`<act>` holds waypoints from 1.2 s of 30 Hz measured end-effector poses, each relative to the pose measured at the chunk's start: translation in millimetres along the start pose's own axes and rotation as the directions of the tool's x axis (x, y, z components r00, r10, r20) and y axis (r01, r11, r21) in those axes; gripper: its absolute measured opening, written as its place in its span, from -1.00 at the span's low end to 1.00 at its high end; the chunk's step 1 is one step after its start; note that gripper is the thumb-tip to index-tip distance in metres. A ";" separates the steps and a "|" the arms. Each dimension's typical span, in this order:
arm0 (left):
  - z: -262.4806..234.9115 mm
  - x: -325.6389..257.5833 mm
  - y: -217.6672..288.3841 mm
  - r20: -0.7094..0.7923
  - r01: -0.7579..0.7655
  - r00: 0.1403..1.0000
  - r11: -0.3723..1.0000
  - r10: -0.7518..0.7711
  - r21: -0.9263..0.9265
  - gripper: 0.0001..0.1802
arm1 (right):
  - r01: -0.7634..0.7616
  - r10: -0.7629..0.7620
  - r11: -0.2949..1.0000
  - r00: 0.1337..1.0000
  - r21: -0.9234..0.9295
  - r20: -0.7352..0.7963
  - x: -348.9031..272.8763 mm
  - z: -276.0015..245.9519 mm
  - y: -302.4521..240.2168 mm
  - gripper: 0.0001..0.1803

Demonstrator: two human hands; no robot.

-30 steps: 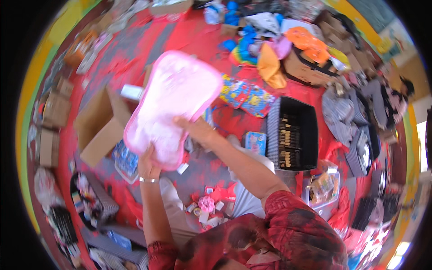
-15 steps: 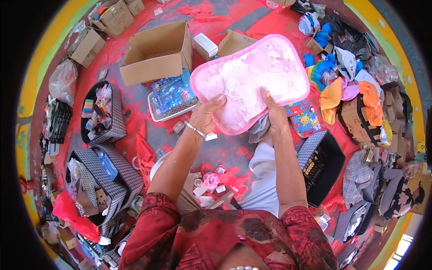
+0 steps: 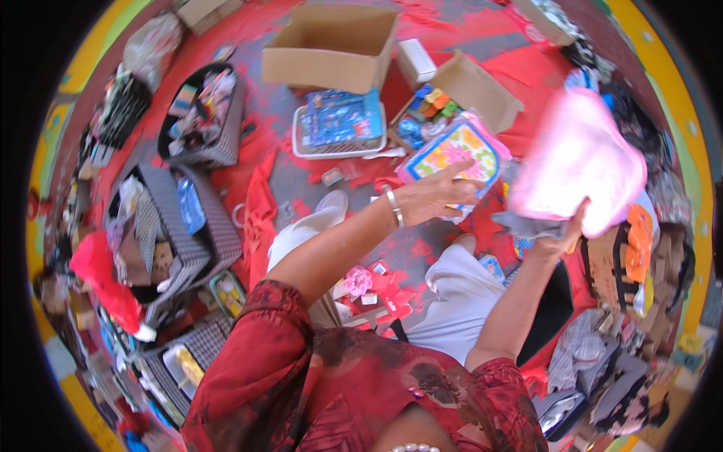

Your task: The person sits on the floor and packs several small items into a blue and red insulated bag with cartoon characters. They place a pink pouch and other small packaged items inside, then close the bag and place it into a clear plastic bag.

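My right hand (image 3: 563,239) grips a flat pink board (image 3: 576,162) with rounded corners by its lower edge, off to the right and blurred by motion. A crumpled grey cloth (image 3: 527,224) is bunched in that hand as well, under the board. My left hand (image 3: 440,192), with a metal bangle at the wrist, stretches over a flat item with a bright flower print and blue border (image 3: 449,148). Its fingers are apart, and nothing shows in its grasp. Whether the fingertips touch the flowered item, I cannot tell.
Ahead stand a cardboard box (image 3: 331,56), a white basket (image 3: 339,151) of blue packets, and an opened carton (image 3: 482,94) beside colourful small toys (image 3: 433,102). Checked bins (image 3: 199,113) line the left. A black-lined bin (image 3: 553,309) sits at my right forearm.
The pink board, earlier between both hands, has swung right in my right hand. My left hand has let go of it and moved right over the flowered item. The view has shifted too.
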State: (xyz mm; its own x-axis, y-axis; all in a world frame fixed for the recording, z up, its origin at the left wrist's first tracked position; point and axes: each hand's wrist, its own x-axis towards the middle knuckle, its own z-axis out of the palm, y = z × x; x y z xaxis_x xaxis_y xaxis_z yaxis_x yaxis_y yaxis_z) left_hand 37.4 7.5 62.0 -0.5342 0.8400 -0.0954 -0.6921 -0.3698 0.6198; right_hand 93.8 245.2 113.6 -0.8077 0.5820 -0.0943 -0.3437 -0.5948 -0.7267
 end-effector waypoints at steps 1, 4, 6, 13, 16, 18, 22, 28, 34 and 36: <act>-2.3 -0.6 0.6 -0.090 0.051 0.995 0.997 -0.046 0.052 -0.30 | 0.090 -0.096 0.992 0.993 -0.094 -0.061 8.0 -7.1 -3.2 -0.38; -7.8 0.0 8.2 -0.222 0.151 0.968 0.976 -0.114 0.160 -0.36 | 0.232 -0.260 0.949 0.959 -0.213 -0.114 19.9 -32.8 -14.7 -0.33; -10.1 -0.5 11.9 -0.244 0.152 0.964 0.968 -0.101 0.200 -0.43 | 0.395 -0.414 0.859 0.910 -0.326 0.013 21.3 -44.9 -14.4 -0.07; -21.3 -4.1 7.0 -0.322 0.107 0.943 0.993 -0.086 0.049 -0.62 | 0.797 -0.519 0.441 0.601 -0.412 0.608 17.2 -32.6 -3.1 -0.06; -24.1 -4.8 10.6 -0.209 0.078 0.976 0.995 -0.062 0.069 -0.68 | 0.102 -0.101 0.995 0.986 0.004 -0.134 18.0 -25.7 -13.2 -0.25; -22.1 -2.8 14.4 -0.291 0.125 0.949 0.992 -0.121 -0.007 -0.68 | 0.192 -0.176 0.980 0.961 0.055 -0.214 18.3 -28.5 -15.9 -0.38; -16.2 -2.6 18.9 -0.298 0.172 0.944 0.982 -0.142 0.076 -0.69 | 0.219 -0.187 0.928 0.974 0.301 -0.130 14.6 -35.6 -29.9 -0.39; -13.5 4.2 19.2 -0.305 0.165 0.945 0.977 -0.118 0.134 -0.71 | 0.172 -0.150 0.939 0.984 0.297 -0.093 10.8 -21.3 -21.3 -0.34; -18.1 7.9 20.4 -0.369 0.198 0.919 0.971 -0.136 0.135 -0.70 | 0.150 -0.185 0.845 0.983 0.514 0.018 5.1 -20.7 -30.0 -0.36; -22.4 11.4 19.0 -0.391 0.243 0.906 0.955 -0.162 0.168 -0.57 | 0.046 -0.048 0.910 0.999 0.412 -0.005 7.7 -17.5 -24.2 -0.37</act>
State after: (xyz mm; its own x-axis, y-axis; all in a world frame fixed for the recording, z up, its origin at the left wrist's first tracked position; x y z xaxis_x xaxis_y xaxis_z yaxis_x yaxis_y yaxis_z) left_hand 7.3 1.2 55.2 -0.5618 0.6659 -0.4909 -0.7094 -0.0825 0.7000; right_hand 104.4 273.8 118.6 -0.7878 0.6127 -0.0632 -0.5470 -0.7430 -0.3857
